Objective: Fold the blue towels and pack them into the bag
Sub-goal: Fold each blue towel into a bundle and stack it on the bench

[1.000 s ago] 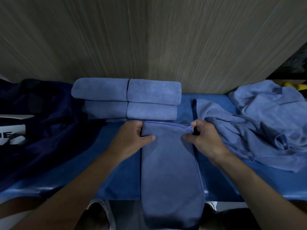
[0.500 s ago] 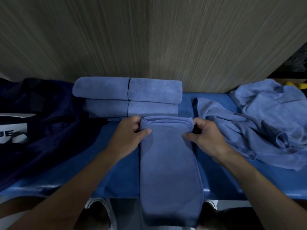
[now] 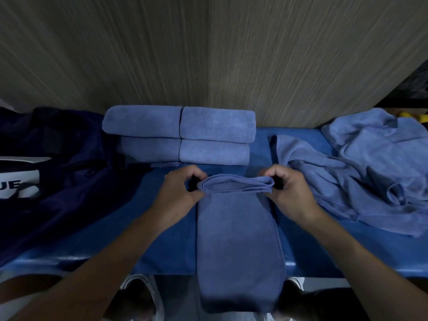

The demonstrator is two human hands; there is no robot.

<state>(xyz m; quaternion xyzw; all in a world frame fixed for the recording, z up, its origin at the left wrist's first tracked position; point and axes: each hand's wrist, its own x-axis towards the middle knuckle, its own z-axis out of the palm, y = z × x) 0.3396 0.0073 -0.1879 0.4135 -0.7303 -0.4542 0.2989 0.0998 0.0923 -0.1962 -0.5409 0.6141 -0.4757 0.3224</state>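
Blue bench [image 3: 180, 246] beneath a grey wall; centre frame, left hand [image 3: 180, 193] and right hand [image 3: 289, 193] each keep a pinching grip on the long towel's [image 3: 238, 239] far end. Mid-fold, it seems: next, carry that end down-frame, edges matched.

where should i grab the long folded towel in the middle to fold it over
Pinch the long towel at the two corners of its far end, left hand coming from the left and right hand from the right. It is a narrow strip of stacked layers, with its near end hanging off the table. Gripping both corners should keep the layers aligned as it folds.
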